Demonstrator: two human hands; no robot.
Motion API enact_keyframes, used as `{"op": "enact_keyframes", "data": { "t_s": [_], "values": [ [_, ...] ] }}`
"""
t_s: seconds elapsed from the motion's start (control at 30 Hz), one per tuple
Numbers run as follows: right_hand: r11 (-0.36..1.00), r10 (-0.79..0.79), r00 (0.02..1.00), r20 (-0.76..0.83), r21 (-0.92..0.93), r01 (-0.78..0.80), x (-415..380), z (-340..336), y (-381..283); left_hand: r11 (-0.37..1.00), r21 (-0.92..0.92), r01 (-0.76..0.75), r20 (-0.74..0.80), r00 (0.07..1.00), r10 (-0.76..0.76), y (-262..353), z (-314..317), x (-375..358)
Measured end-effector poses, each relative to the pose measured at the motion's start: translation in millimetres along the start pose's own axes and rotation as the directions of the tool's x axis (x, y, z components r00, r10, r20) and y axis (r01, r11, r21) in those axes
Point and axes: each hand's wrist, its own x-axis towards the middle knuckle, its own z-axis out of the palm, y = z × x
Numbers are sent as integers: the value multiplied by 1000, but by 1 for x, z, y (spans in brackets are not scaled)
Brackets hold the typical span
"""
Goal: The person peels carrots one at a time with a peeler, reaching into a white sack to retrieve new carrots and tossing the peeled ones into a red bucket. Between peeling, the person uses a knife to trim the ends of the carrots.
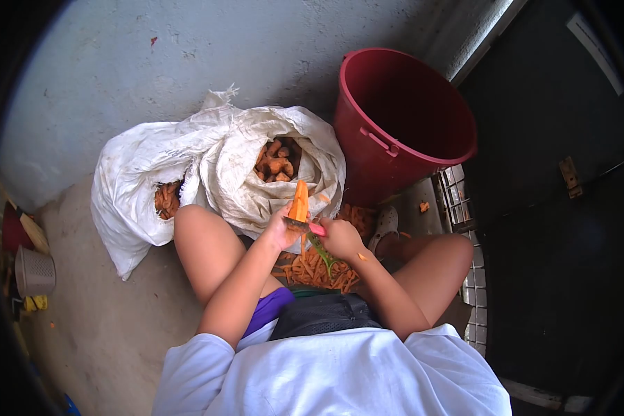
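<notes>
My left hand [281, 228] is closed round the lower part of a peeled orange carrot [299, 202], whose tip points up and away from me. In my right hand [342, 239] is the pink handle of a knife [297, 225]; its dark blade lies across the carrot, close to my left fingers. A thin orange strip hangs below the blade. Under both hands, between my legs, lies a heap of orange peelings [319, 272]. A green strip-like thing [320, 251] shows just below my right hand; I cannot make out what it is.
Before me stands an open white sack [239, 197] of orange-brown roots [276, 163]. Another white sack [121, 184], torn open, leans left of it. A large red bin [367, 156] stands behind to the right. A grey basket [35, 272] sits far left, and a dark panel [548, 277] bounds the right.
</notes>
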Motion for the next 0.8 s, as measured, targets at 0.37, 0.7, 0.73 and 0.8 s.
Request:
{"op": "enact_keyframes", "data": {
  "t_s": [0.37, 0.7, 0.73, 0.8],
  "values": [
    [999, 34, 999, -11, -17, -34, -2, -3, -5, 999, -12, -52, -48, 998, 52, -2, 3, 0],
    [996, 90, 996, -8, -23, -90, 1, 1, -5, 999, 12, -50, -15, 999, 51, -3, 11, -5],
    [995, 99, 995, -5, -23, -100, 1, 2, -4, 998, 7, -55, -14, 998, 55, -4, 7, -1],
    [993, 119, 993, 1, -25, -119, 2, 5, 0, 997, 38, -71, -53, 996, 73, -7, 7, -1]
  ]
}}
